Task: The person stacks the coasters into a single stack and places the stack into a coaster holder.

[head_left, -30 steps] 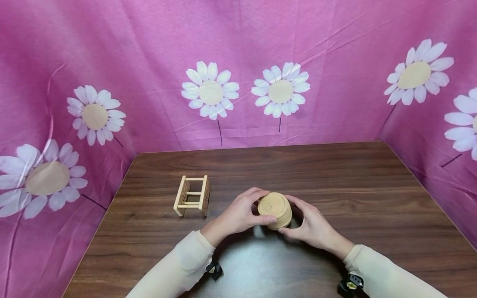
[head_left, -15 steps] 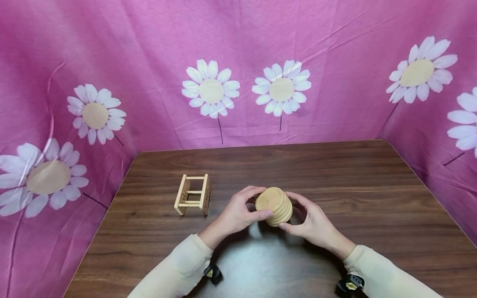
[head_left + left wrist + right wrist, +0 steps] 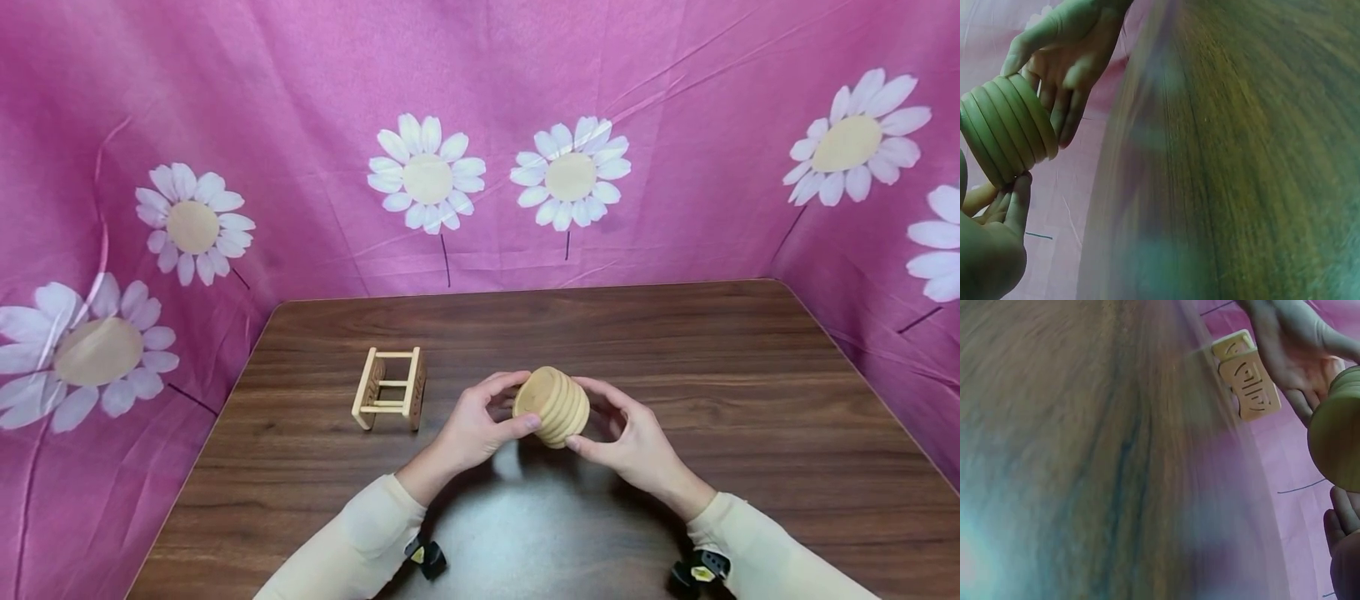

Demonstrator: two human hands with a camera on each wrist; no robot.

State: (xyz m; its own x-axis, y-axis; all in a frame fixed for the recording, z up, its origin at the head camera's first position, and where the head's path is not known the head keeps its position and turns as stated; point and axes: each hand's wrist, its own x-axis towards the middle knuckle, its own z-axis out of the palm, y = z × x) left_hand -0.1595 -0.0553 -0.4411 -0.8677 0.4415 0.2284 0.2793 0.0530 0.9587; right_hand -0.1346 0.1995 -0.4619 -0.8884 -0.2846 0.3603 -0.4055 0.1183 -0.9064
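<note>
Both hands hold a stack of several round, pale wooden coasters (image 3: 558, 408) above the table. The stack leans over, its top face turned left and its edges lined up like ridges. My left hand (image 3: 472, 427) grips the left end, thumb at the front and fingers behind. At the other end, my right hand (image 3: 636, 440) pinches the stack between thumb and fingers. In the left wrist view the coasters (image 3: 1010, 128) lie pressed together between the two hands. The right wrist view shows the flat end face of the outermost coaster (image 3: 1341, 444).
A small wooden rack (image 3: 410, 404) with carved side panels and crossbars stands left of the hands on the brown wood-grain table (image 3: 712, 350). A pink cloth (image 3: 315, 108) with white daisies hangs around the table's back and sides.
The stack has risen a little and tipped over to the left, from nearly upright to leaning on its side. Both hands have turned with it; the rack stays put.
</note>
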